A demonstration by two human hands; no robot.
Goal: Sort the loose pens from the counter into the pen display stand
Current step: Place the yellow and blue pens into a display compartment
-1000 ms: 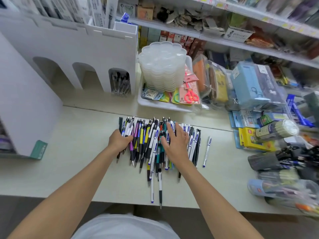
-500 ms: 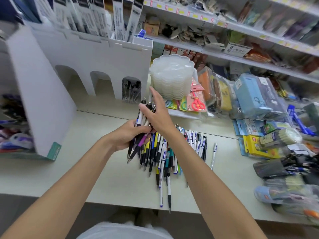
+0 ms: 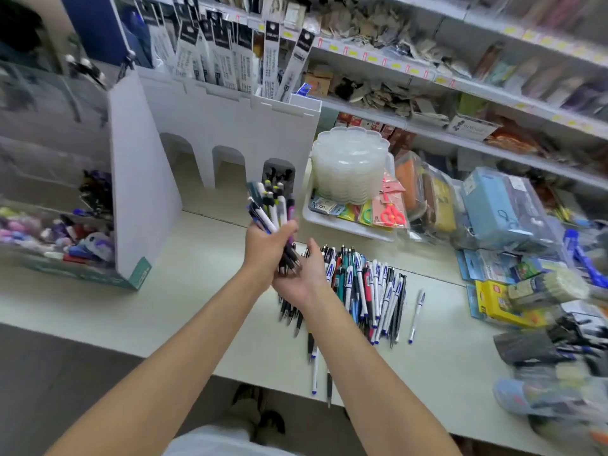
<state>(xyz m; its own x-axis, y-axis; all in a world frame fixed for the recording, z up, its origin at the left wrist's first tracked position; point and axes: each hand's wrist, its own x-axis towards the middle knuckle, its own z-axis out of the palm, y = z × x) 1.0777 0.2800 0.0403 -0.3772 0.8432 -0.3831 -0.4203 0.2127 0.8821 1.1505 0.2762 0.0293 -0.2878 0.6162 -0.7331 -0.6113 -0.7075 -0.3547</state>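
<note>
My left hand [image 3: 263,248] grips a bundle of pens [image 3: 274,212] held upright above the counter, tips down. My right hand [image 3: 301,278] is cupped palm-up under the bundle's lower ends, touching them. Behind the bundle stands the white pen display stand [image 3: 230,126] with three arched slots; the right slot [image 3: 278,174] holds several dark pens, the other two look empty. A row of loose pens [image 3: 365,291] lies on the pale counter [image 3: 184,278] just right of my hands, with one white pen [image 3: 416,315] lying apart.
A stack of clear plastic lids [image 3: 348,166] stands in a white tray [image 3: 345,225] right of the stand. Packaged stationery [image 3: 500,212] crowds the right side. A box of small goods [image 3: 65,238] sits at the left. Shelves [image 3: 460,93] run behind.
Both hands gathered a bundle from the pile's left side and lifted it off the counter. The bundle now stands upright in my left hand, with my right hand moved beneath it.
</note>
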